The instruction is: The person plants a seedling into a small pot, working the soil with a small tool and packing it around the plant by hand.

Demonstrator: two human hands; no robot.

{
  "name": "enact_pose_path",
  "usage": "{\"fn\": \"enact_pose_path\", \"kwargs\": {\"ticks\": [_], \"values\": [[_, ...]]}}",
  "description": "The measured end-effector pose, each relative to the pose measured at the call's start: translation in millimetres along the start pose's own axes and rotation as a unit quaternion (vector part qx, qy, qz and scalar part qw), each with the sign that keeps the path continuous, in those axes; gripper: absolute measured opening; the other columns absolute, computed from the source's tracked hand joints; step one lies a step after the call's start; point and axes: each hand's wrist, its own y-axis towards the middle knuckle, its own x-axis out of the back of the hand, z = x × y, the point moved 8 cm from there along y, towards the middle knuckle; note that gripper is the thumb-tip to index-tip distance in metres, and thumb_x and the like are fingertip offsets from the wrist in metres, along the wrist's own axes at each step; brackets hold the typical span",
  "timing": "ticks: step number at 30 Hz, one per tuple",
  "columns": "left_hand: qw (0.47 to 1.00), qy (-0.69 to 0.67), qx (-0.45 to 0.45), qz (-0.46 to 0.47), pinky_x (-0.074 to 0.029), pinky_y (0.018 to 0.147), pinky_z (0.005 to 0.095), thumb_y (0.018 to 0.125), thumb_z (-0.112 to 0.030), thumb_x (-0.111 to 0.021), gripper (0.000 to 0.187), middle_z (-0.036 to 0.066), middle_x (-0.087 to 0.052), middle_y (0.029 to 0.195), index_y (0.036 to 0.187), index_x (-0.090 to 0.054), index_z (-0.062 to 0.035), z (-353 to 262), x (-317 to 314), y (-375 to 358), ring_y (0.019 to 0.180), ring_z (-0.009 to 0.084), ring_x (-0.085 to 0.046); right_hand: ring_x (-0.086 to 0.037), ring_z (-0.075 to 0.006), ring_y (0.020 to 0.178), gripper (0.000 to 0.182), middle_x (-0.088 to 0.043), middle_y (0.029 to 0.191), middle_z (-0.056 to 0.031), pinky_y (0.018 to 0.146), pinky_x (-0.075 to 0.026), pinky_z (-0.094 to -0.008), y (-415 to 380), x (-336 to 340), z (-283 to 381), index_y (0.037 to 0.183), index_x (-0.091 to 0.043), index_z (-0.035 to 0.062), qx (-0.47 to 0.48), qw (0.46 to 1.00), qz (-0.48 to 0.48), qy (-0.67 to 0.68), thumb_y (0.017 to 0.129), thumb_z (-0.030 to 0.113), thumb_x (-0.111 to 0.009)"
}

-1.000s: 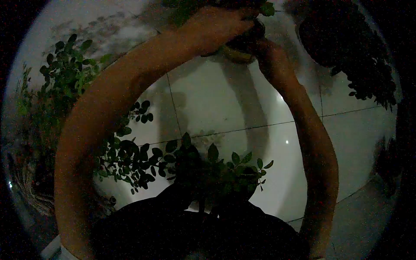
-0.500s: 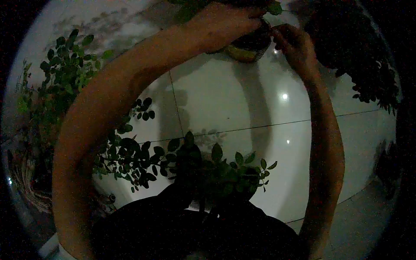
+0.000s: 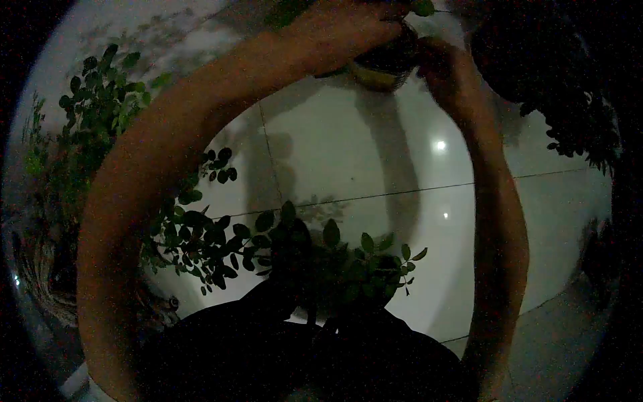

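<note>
Basically, all the handling is at the plant pot (image 3: 378, 80), at the far edge of the view, top and a bit right of centre. Round, dark, yellowish band low on the near side; top is partly hidden, base contact unclear. Looks upright.

Left hand (image 3: 355, 33) lies across the pot's left and upper side, fingers reaching over the top. Probably steadies it or parts foliage; can't tell if the fingers close on anything. Right hand (image 3: 452, 70) is at the pot's right side, fingers bent inward near the rim. Could be pinching something small, but too dark to confirm contact or grip. Hands sit on opposite sides, which would suit keeping the pot from tipping while the fingers work at the top.

Green leaf (image 3: 422, 7) shows just above, between the hands; can't tell which stem it's on.

Both arms are stretched forward in a wide loop, likely because the pot is well out from the body and the leafy plant (image 3: 368, 268) by the legs takes up the near spot. Glossy tiled floor (image 3: 321, 147) lies between, with arm shadows and light glare on it.

Further out: leafy shrub (image 3: 107, 94) outside the left arm, gnarled wood (image 3: 53, 295) below it, dark bushy plant (image 3: 536, 53) beyond the right hand. Dim light, so edges are guesswork.
</note>
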Motion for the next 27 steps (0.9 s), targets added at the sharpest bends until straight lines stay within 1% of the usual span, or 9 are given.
{"fn": "enact_pose_path", "kwargs": {"ticks": [4,7,10,12,14,16,19,22,27], "values": [[0.997,0.026,-0.071,-0.03,-0.056,0.087,0.0492,0.097,-0.008,-0.055,0.035,0.024,-0.051,0.143,0.131,-0.056,0.0003,-10.9,9.6,-10.4,0.111,0.0424,-0.063,-0.073,-0.0295,0.089,0.029,-0.075,0.102,-0.018,0.077,-0.057,-0.0385,-5.9,-19.5,-14.4,0.113,-0.07,-0.0006,0.014,0.998,0.005,-0.062,0.085,-0.008,-0.063],[0.994,0.06,-0.002,0.086,-0.055,0.091,0.0492,0.099,-0.009,-0.053,0.038,0.024,-0.049,0.146,0.136,-0.054,0.0006,-4.9,1.6,-7.6,0.114,0.0433,-0.062,-0.073,-0.0316,0.091,0.029,-0.075,0.103,-0.0176,0.08,-0.057,-0.0402,2.5,-2.8,-7.3,0.112,-0.07,0.0005,-0.008,0.996,-0.007,-0.084,0.084,-0.005,-0.066],[0.996,0.044,-0.056,-0.052,-0.055,0.09,0.0494,0.101,-0.013,-0.053,0.041,0.025,-0.052,0.144,0.14,-0.051,0.0005,1.7,1.4,-10.4,0.112,0.043,-0.063,-0.072,-0.0281,0.088,0.026,-0.075,0.102,-0.0162,0.079,-0.057,-0.0385,7.1,-7.7,-13.4,0.111,-0.071,0.0002,0.036,0.993,-0.042,-0.101,0.086,-0.005,-0.065],[0.988,-0.093,0.105,0.059,-0.055,0.09,0.049,0.102,-0.016,-0.051,0.041,0.026,-0.055,0.14,0.139,-0.051,0.001,12.8,-0.1,1.0,0.11,0.0422,-0.063,-0.071,-0.0237,0.086,0.022,-0.075,0.103,-0.0149,0.077,-0.057,-0.0361,-4.2,-38.1,-39.2,0.111,-0.071,-0.0005,0.078,0.983,-0.067,-0.152,0.09,-0.004,-0.064],[0.976,-0.153,0.149,0.05,-0.055,0.089,0.0485,0.103,-0.018,-0.05,0.041,0.026,-0.058,0.135,0.139,-0.051,0.0015,12.5,4.8,-1.6,0.108,0.0414,-0.064,-0.07,-0.0208,0.085,0.021,-0.075,0.103,-0.014,0.077,-0.057,-0.0344,-1.3,-23.3,-14.3,0.111,-0.07,-0.0014,0.045,0.991,-0.045,-0.12,0.092,-0.003,-0.064],[0.984,-0.146,0.083,-0.063,-0.056,0.086,0.0478,0.104,-0.02,-0.048,0.041,0.027,-0.062,0.128,0.139,-0.051,0.0022,6.1,9.3,-16.3,0.105,0.0404,-0.065,-0.069,-0.0206,0.086,0.021,-0.075,0.103,-0.0139,0.078,-0.057,-0.0342,5.1,-5.8,4.9,0.112,-0.071,-0.0013,-0.012,0.997,-0.02,-0.079,0.092,-0.001,-0.064],[0.998,0.028,0.009,0.053,-0.057,0.081,0.0479,0.102,-0.016,-0.052,0.04,0.026,-0.063,0.121,0.138,-0.052,0.0021,7.1,-11.0,-5.0,0.1,0.0389,-0.066,-0.07,-0.0227,0.083,0.022,-0.075,0.1,-0.0133,0.078,-0.057,-0.0354,11.0,12.2,-7.4,0.114,-0.072,0.001,0.025,0.998,-0.042,-0.035,0.093,0.005,-0.066],[0.988,0.093,0.005,0.12,-0.057,0.075,0.0477,0.098,-0.01,-0.056,0.039,0.026,-0.063,0.116,0.136,-0.054,0.0013,2.9,-4.8,-1.3,0.095,0.0374,-0.068,-0.07,-0.0192,0.081,0.02,-0.076,0.099,-0.011,0.076,-0.057,-0.0329,2.1,-13.8,-20.8,0.113,-0.073,0.0012,0.078,0.971,-0.041,-0.222,0.099,0.013,-0.064],[0.998,0.049,-0.033,0.031,-0.058,0.075,0.0471,0.094,-0.003,-0.058,0.04,0.026,-0.062,0.121,0.134,-0.055,0.0,2.8,-4.3,-6.9,0.097,0.037,-0.067,-0.072,-0.0205,0.08,0.024,-0.076,0.098,-0.0142,0.074,-0.057,-0.0329,-11.7,-13.5,-24.8,0.111,-0.073,-0.0013,-0.016,0.993,-0.094,-0.065,0.101,0.019,-0.064]]}}
